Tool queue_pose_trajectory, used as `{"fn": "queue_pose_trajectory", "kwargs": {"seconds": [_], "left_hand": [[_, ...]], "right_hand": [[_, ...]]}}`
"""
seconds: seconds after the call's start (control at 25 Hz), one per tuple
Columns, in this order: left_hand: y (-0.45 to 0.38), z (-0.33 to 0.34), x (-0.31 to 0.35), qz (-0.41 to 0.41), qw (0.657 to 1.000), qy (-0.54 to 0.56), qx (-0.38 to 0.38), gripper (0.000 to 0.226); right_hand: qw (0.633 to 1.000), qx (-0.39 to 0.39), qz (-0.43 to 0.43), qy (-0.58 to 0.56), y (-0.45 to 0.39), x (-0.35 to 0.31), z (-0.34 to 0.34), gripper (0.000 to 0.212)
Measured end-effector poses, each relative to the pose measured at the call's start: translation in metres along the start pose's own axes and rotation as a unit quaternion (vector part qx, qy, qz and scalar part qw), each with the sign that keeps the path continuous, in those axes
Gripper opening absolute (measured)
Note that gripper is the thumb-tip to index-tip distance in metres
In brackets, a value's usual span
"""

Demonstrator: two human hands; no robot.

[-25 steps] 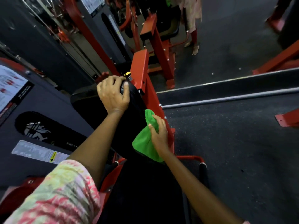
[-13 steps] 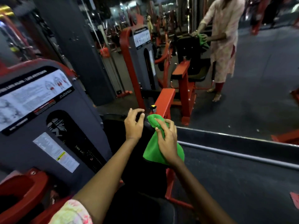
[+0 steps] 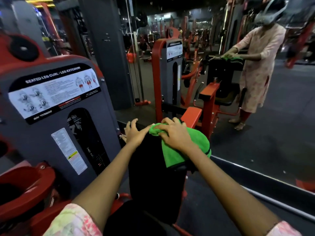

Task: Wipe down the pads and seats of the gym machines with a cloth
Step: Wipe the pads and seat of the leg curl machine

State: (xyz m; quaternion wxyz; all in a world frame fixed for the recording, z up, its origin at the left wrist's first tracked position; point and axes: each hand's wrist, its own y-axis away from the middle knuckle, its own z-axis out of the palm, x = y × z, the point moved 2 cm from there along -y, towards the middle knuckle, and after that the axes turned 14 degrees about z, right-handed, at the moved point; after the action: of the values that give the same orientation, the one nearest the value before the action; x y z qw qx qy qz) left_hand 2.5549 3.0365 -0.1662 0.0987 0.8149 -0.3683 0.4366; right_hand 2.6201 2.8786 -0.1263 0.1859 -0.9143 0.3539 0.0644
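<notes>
Gym mirror ahead; R grip (image 3: 175,135) bunches green cloth (image 3: 185,147) on backrest (image 3: 150,167), L grip (image 3: 134,133) splayed

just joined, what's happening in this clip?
A person is wiping the top of a black padded backrest on a red and grey seated leg curl machine. The right hand presses a bright green cloth onto the top of the pad, fingers curled into it. The left hand rests open on the pad's top edge beside it.

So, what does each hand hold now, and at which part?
The right hand presses the green cloth near its bunched top end onto the black pad. The left hand holds nothing.
</notes>
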Motion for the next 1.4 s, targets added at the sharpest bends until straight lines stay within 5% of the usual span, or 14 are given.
{"fn": "queue_pose_trajectory", "kwargs": {"seconds": [0.4,0.56,0.68,0.92,1.12,1.4], "left_hand": [[-0.010,0.005,-0.018,0.036,0.997,0.075,0.007,0.081],[-0.007,0.006,-0.032,0.101,0.995,-0.008,-0.008,0.077],[-0.009,0.004,-0.053,0.161,0.983,0.074,0.050,0.063],[0.000,0.023,-0.120,-0.022,0.973,0.224,0.047,0.040],[0.009,0.030,-0.143,-0.031,0.956,0.290,0.006,0.040],[0.015,0.042,-0.147,-0.012,0.974,0.226,0.030,0.050]], "right_hand": [[0.995,-0.064,-0.071,-0.018,-0.023,-0.004,0.007,0.033],[0.986,-0.115,-0.111,-0.045,-0.029,0.008,0.002,0.032],[0.982,-0.117,-0.136,-0.065,-0.046,-0.002,0.007,0.031],[0.978,-0.117,-0.160,-0.064,-0.087,-0.044,0.032,0.032],[0.980,-0.101,-0.165,-0.050,-0.083,-0.040,0.032,0.029],[0.960,0.002,-0.101,0.261,-0.082,-0.108,0.058,0.033]]}}
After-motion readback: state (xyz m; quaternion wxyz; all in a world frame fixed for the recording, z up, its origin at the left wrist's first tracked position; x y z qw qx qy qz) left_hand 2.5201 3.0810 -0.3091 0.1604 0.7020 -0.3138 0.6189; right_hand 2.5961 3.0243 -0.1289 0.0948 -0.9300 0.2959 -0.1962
